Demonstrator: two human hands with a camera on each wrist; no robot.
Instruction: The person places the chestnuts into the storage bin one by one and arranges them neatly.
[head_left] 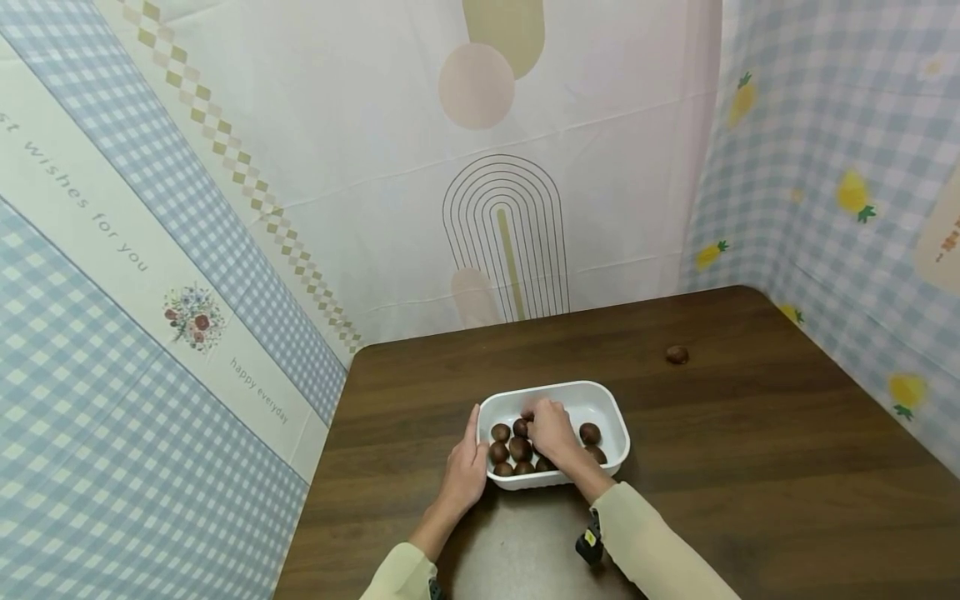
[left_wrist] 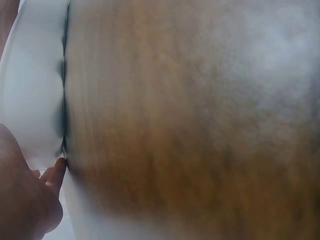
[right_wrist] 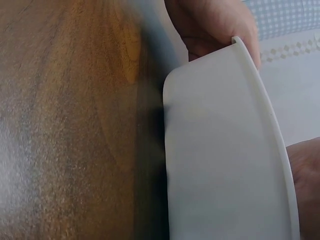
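A white rectangular dish (head_left: 609, 400) stands on the table with several round dark brown chestnuts (head_left: 520, 450) in it, most toward its left half. My left hand (head_left: 463, 468) holds the dish's left end, fingers along the outer wall and thumb at the rim. Inside the dish, my right hand (head_left: 553, 433) curls its fingers down around a chestnut (head_left: 521, 427) near the middle; the hand partly hides what lies under it. Its wrist crosses the near rim. From the right wrist, the dish's outer side (right_wrist: 220, 140) shows, with the left hand (right_wrist: 215, 25) at its corner.
A single chestnut (head_left: 677, 355) lies apart on the brown wooden table (head_left: 750, 433), toward the back right. Patterned cloths (head_left: 375, 167) hang behind the table and along both sides. A black wrist camera (head_left: 588, 546) sits under the right sleeve.
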